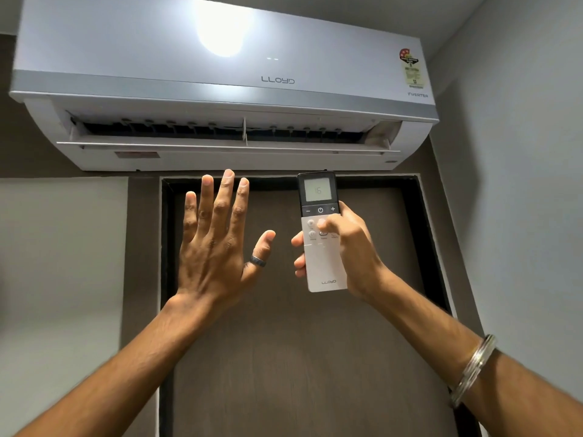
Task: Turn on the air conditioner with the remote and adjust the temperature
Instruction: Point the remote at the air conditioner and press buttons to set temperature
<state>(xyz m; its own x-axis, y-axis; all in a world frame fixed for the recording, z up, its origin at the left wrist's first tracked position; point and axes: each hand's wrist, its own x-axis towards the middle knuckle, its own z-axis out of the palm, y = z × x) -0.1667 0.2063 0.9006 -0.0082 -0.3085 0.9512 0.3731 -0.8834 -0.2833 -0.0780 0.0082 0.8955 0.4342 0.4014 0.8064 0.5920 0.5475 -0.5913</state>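
In the head view, the air conditioner [220, 89] on the far wall looks switched on: its louvre [227, 143] hangs open along the bottom and two faint marks glow on the front panel, so the first half of the task appears done. The remote [321, 231] is at right of centre, just below the unit, standing upright in the right hand [350, 247], whose fingers wrap its lower body while the thumb rests on the small buttons beneath the power row. Its screen reads what seems to be 16, so I judge the temperature has been set low, perhaps as far as it goes; little looks left beyond confirming the cold air. The left hand [214, 241] grasps nothing; it is spread flat, fingers apart, raised beneath the outlet as if to feel the draught. By count: one air conditioner, one remote, two hands, one dark ring [258, 261] on the left thumb, one metal bangle [473, 370] on the right wrist, one door [284, 357] behind.
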